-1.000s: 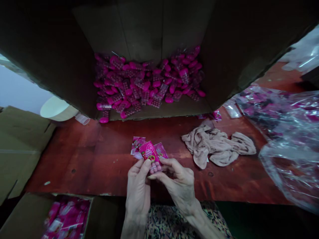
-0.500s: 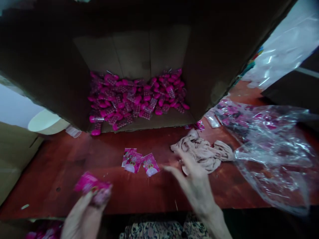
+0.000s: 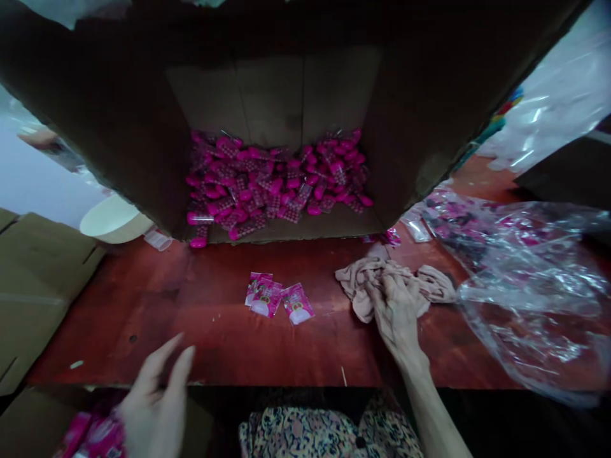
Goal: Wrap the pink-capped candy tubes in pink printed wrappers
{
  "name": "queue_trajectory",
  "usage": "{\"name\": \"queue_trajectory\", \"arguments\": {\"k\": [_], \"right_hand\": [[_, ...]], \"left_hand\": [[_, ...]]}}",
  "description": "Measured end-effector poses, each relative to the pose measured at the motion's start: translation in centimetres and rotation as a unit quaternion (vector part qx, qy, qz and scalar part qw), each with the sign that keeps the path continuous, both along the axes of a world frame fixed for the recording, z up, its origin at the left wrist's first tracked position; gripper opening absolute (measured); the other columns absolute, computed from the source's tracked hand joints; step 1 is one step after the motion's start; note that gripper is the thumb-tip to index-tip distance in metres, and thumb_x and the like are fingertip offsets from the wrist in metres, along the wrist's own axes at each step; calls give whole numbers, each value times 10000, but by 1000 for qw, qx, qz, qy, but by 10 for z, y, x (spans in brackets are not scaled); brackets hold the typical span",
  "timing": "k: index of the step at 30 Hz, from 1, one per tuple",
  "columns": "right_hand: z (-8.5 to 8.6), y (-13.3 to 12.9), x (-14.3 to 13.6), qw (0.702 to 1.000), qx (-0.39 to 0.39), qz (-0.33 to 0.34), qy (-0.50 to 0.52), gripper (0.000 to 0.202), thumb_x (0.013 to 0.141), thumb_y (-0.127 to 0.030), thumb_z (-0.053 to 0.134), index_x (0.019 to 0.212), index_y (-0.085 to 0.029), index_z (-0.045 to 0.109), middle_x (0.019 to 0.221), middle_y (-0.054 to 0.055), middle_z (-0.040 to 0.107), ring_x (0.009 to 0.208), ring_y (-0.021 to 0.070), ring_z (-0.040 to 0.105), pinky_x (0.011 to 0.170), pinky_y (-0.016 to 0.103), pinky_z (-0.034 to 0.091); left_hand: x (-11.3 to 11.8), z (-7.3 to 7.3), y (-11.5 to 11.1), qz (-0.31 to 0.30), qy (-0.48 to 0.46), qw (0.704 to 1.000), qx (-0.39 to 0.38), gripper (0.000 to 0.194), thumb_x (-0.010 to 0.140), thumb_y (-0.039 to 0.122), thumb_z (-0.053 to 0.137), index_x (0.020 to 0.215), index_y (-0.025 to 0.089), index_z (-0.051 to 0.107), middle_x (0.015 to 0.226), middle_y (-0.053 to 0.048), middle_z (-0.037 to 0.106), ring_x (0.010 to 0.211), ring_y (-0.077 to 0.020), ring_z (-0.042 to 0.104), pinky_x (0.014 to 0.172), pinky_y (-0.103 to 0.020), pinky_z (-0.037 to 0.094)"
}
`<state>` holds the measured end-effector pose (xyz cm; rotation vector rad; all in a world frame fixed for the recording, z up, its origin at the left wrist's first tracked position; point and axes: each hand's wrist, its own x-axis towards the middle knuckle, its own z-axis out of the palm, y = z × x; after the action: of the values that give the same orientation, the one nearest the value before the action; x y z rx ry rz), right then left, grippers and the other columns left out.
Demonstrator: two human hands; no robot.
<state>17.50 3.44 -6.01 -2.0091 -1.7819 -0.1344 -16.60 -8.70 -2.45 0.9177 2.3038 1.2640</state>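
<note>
My left hand [image 3: 155, 394] is at the table's front edge on the left, thumb and forefinger apart with nothing between them. Just below and beside it, pink packets [image 3: 98, 436] lie in a cardboard box [image 3: 33, 416]. On the right, my right hand [image 3: 396, 312] presses into a crumpled beige cloth [image 3: 356, 283], its fingers bent into the folds and partly hidden. Between my hands, several small pink printed sachets [image 3: 298, 303] lie on the red table, some overlapping.
A large tilted cardboard carton [image 3: 305, 229] holds many pink-capped clear tubes [image 3: 272, 184]. Clear plastic bags [image 3: 520, 305] with pink items spread over the right side. A pale bowl [image 3: 114, 219] and a cardboard box [image 3: 42, 273] stand at the left.
My left hand has let go of the pink sachets it held and moved down over the front edge. My right hand has come down onto the cloth.
</note>
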Motion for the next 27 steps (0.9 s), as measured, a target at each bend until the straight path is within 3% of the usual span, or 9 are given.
{"name": "queue_trajectory", "arguments": {"k": [4,7,10,12,14,18,21,24,27], "right_hand": [[5,-2,-1,1000,-2,-21,8,359,900,-316,318,862,-147,633,920,135,619,865,308,448,766,473,344],[16,-15,-25,999,23,-35,17,363,896,-365,376,981,-107,616,1067,180,564,988,338,417,824,507,329],[22,-29,-68,995,59,46,70,361,877,-339,462,1138,-106,553,1148,176,515,1091,333,359,886,491,323],[18,-34,-94,982,3,135,130,228,868,-260,498,1030,-152,616,1049,132,558,994,281,420,838,424,373],[10,-34,-108,971,-17,156,182,146,860,-217,516,885,-175,653,927,101,578,878,247,451,768,391,395],[-2,-30,-104,964,-3,144,223,152,861,-182,511,826,-175,658,798,70,570,771,219,456,689,360,403],[4,-28,-96,956,14,146,255,138,854,-183,525,901,-176,655,804,60,596,774,205,505,687,339,434],[15,-31,-95,913,12,173,369,142,838,-181,542,919,-194,658,820,43,636,766,178,577,698,306,477],[23,-34,-100,848,-15,205,488,156,808,-161,565,905,-206,679,812,33,661,752,169,611,689,286,492]], "left_hand": [[96,8,54,-224,104,964,97,202,744,298,611,906,205,688,980,-70,672,1059,-257,526,950,-422,382],[124,-1,63,-284,163,939,104,195,777,220,568,927,190,690,987,-92,673,1146,-270,456,961,-445,371],[124,-13,64,-278,192,937,86,212,797,194,531,930,168,693,998,-116,666,1158,-289,439,965,-466,361],[118,-20,66,-277,199,938,63,220,796,200,532,937,153,694,1018,-130,658,1136,-302,453,958,-473,364],[113,-25,69,-282,197,938,46,225,788,205,542,941,142,693,1043,-140,649,1109,-307,471,951,-474,370],[111,-23,72,-280,170,943,54,217,785,213,546,929,150,695,1053,-135,649,1091,-295,484,941,-468,377],[114,-14,70,-233,123,961,87,213,766,272,587,917,170,698,969,-113,668,1013,-271,524,918,-444,394],[118,-6,72,-202,-16,977,70,283,709,328,654,943,173,693,918,-95,679,894,-245,574,857,-413,432],[123,-2,80,-210,-261,941,43,282,682,304,684,932,172,697,863,-64,699,771,-189,608,753,-328,474]]}}
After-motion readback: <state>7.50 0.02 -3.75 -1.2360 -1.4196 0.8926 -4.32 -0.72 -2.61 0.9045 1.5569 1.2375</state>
